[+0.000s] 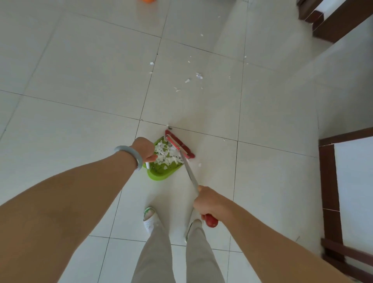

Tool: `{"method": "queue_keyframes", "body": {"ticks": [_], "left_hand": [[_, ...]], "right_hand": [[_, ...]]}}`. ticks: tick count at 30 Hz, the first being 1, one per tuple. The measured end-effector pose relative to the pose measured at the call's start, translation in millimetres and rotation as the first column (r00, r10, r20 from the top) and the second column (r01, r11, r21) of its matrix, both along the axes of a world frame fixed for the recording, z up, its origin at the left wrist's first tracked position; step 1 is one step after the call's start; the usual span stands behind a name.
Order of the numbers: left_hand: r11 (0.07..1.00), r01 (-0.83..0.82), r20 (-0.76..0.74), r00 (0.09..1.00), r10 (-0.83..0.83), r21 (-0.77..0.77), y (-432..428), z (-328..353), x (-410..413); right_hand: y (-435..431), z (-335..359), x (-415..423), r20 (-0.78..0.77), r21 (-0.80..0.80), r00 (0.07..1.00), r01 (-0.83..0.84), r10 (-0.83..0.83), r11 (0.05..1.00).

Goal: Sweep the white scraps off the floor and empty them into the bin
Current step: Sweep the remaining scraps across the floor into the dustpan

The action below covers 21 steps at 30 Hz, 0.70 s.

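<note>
A green dustpan (159,173) rests on the tiled floor just ahead of my feet, holding a heap of white scraps (166,155). My left hand (144,149) grips the dustpan's upright handle. My right hand (209,204) grips the metal pole of a broom with a red end knob. The broom's red head (180,144) lies against the dustpan's mouth on its right side. Several loose white scraps (198,76) lie scattered on the floor farther ahead. No bin is in view.
Dark wooden furniture frames stand at the right edge (331,181) and top right (333,22). An orange object (149,1) shows at the top edge. My two feet in white shoes (149,219) stand just behind the dustpan.
</note>
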<state>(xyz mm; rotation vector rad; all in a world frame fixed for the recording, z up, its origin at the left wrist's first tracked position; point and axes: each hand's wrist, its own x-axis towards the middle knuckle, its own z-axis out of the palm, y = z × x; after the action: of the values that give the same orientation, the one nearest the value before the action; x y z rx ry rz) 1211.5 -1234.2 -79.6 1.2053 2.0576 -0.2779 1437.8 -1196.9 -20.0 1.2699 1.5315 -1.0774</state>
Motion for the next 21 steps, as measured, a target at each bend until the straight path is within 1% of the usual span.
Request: {"method": "queue_keyframes", "body": {"ticks": [2, 4, 5, 6, 7, 8, 9, 10, 11, 12, 13, 14, 15, 16, 18, 21], "left_hand": [[0.999, 0.015, -0.023, 1.000, -0.015, -0.031, 3, 3, 3], [0.998, -0.060, 0.055, 0.997, 0.058, 0.020, 4, 4, 4], [0.998, -0.064, 0.081, 0.995, 0.063, 0.015, 3, 6, 3], [0.993, -0.117, 0.089, 0.989, 0.116, 0.009, 1, 6, 2], [0.975, -0.224, 0.129, 0.966, 0.223, -0.007, 2, 2, 2], [0.971, -0.232, 0.151, 0.959, 0.238, -0.061, 3, -6, 1], [0.984, -0.170, 0.141, 0.974, 0.177, -0.059, 2, 1, 1], [0.964, -0.251, 0.175, 0.949, 0.263, -0.087, 0, 2, -1], [0.977, -0.184, 0.126, 0.972, 0.197, -0.107, -2, 4, -4], [0.976, -0.183, 0.073, 0.979, 0.192, -0.118, -9, 1, -3], [0.985, -0.148, 0.048, 0.987, 0.153, -0.092, -17, 1, -3], [0.998, -0.033, 0.003, 0.999, 0.033, -0.062, -21, 4, -4], [0.997, -0.040, 0.006, 0.999, 0.041, -0.072, -27, 10, -3], [0.998, 0.000, -0.020, 1.000, -0.002, -0.070, -31, 7, -4], [0.995, 0.072, -0.058, 0.995, -0.076, -0.075, -41, 7, -3], [0.980, 0.172, -0.097, 0.979, -0.182, -0.099, -62, 3, -1]], "right_hand": [[-10, 3, 0, -0.022, -0.003, 1.000, -0.004, 0.004, 1.000], [-17, 10, 3, -0.035, -0.012, 0.999, 0.022, -0.022, 1.000], [-19, 14, 6, -0.049, -0.012, 0.998, 0.049, -0.049, 0.999], [-20, 20, 10, -0.065, -0.013, 0.995, 0.076, -0.076, 0.997], [-20, 25, 14, -0.081, -0.019, 0.991, 0.107, -0.108, 0.994], [-21, 29, 19, -0.089, -0.028, 0.986, 0.137, -0.139, 0.990], [-22, 34, 24, -0.091, -0.037, 0.982, 0.164, -0.166, 0.986], [-23, 39, 28, -0.090, -0.041, 0.978, 0.184, -0.187, 0.982], [-24, 43, 33, -0.089, -0.043, 0.974, 0.207, -0.210, 0.977], [-26, 48, 36, -0.091, -0.045, 0.967, 0.235, -0.239, 0.971], [-26, 53, 39, -0.095, -0.048, 0.959, 0.264, -0.267, 0.963], [-26, 56, 41, -0.099, -0.047, 0.953, 0.284, -0.287, 0.958], [-27, 60, 42, -0.105, -0.045, 0.949, 0.294, -0.298, 0.955], [-27, 62, 43, -0.113, -0.045, 0.948, 0.294, -0.297, 0.955], [-27, 65, 45, -0.126, -0.023, 0.958, 0.258, -0.259, 0.966], [-25, 66, 44, -0.137, 0.035, 0.979, 0.156, -0.150, 0.987]]}}
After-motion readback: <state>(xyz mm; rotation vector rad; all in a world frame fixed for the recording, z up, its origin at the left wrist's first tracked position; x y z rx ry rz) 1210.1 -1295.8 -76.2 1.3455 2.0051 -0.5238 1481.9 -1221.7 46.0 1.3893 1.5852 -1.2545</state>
